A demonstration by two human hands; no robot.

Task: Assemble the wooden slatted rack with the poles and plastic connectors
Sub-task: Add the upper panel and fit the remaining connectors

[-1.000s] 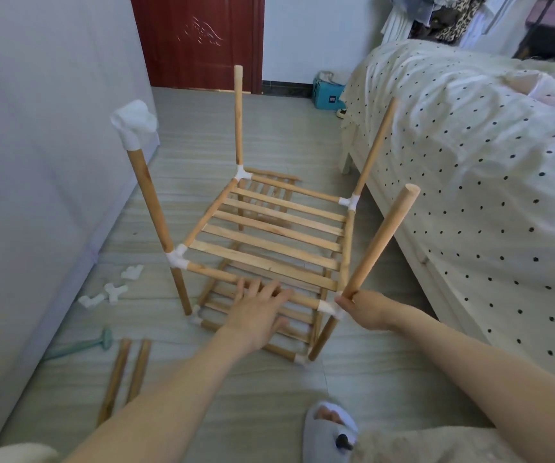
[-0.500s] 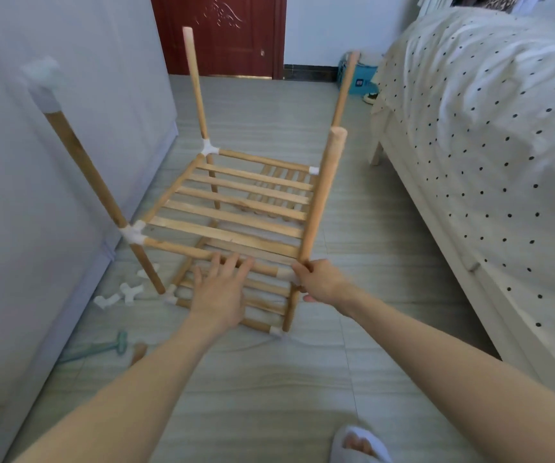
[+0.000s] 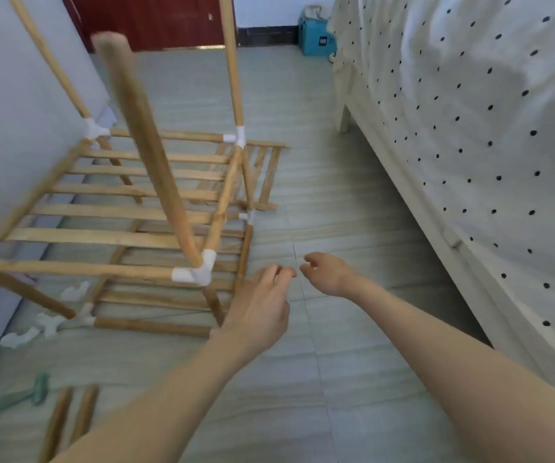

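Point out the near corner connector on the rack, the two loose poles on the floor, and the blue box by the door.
Corner connector (image 3: 202, 269), head view, its white elbow.
Loose poles (image 3: 84, 412), head view, right pole's shaft.
Blue box (image 3: 314, 41), head view, front face.

No text, number or brand can be read anywhere in the view. The blue box (image 3: 314, 40) against the far wall carries a small dark label with a pale mark on its front, but it is too small and blurred to make out. The bed cover (image 3: 470, 105) bears only black dots.
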